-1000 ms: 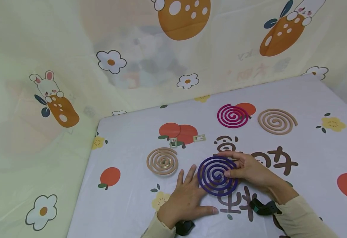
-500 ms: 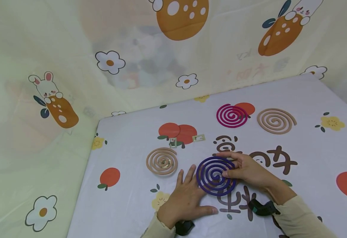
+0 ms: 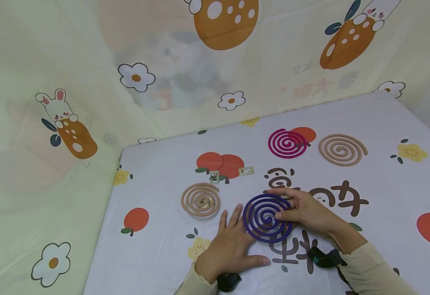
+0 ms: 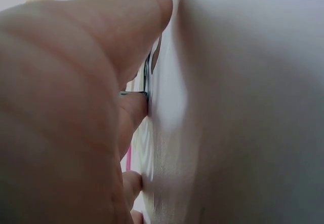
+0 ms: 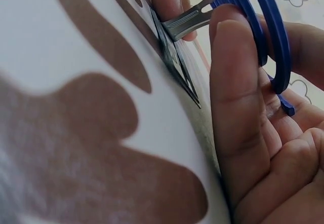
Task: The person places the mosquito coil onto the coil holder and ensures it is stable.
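A blue mosquito coil (image 3: 269, 220) lies between my hands in the head view, slightly raised off the table. My right hand (image 3: 314, 211) pinches its right side, thumb on top and fingers at the far rim and beneath. Under the coil, a metal coil stand (image 5: 187, 24) shows in the right wrist view, its flat base on the cloth and its prong sticking up towards the coil. My left hand (image 3: 229, 250) rests on the table with fingers spread. Its index finger reaches under the coil, hidden from above, and a fingertip (image 5: 169, 1) sits at the stand.
A tan coil (image 3: 201, 199) with a shiny metal piece at its middle lies to the left. Behind it are two small metal stands (image 3: 246, 171). Farther back lie a pink coil (image 3: 287, 143) and another tan coil (image 3: 342, 149). A printed curtain (image 3: 185, 110) borders the table.
The view has shifted very slightly. Both hands and the blue mosquito coil keep practically the same place and hold.
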Available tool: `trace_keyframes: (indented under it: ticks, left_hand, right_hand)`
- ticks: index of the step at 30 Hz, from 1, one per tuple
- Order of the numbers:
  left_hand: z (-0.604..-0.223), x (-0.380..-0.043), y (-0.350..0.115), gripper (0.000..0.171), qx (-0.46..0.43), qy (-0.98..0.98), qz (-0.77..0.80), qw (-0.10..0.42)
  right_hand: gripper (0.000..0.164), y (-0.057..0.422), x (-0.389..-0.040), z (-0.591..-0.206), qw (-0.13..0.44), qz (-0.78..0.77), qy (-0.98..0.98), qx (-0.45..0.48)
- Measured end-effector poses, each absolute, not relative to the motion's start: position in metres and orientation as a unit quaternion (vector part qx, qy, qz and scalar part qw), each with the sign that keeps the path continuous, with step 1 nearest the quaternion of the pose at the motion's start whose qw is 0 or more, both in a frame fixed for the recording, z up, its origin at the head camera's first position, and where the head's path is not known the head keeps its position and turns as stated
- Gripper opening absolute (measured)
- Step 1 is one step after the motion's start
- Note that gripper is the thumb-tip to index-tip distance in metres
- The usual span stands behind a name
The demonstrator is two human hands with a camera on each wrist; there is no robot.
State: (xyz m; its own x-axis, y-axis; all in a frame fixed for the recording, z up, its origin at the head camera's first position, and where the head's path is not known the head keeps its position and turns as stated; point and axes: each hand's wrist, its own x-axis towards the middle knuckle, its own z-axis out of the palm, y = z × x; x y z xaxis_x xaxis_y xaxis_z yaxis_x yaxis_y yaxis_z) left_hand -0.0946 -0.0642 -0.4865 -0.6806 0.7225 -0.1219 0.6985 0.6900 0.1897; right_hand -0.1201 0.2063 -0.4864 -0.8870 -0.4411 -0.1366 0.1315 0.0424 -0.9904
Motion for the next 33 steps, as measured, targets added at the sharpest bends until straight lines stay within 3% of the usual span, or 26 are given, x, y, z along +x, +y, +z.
trace_keyframes:
  ticks: [33]
  left_hand:
    - [-0.4865, -0.0955, -0.0657, 0.089, 0.392, 0.911, 0.078, 0.099]
  right_hand:
    - [0.069, 0.2084, -0.1202, -0.4849, 0.212, -0.685, 0.686, -0.123]
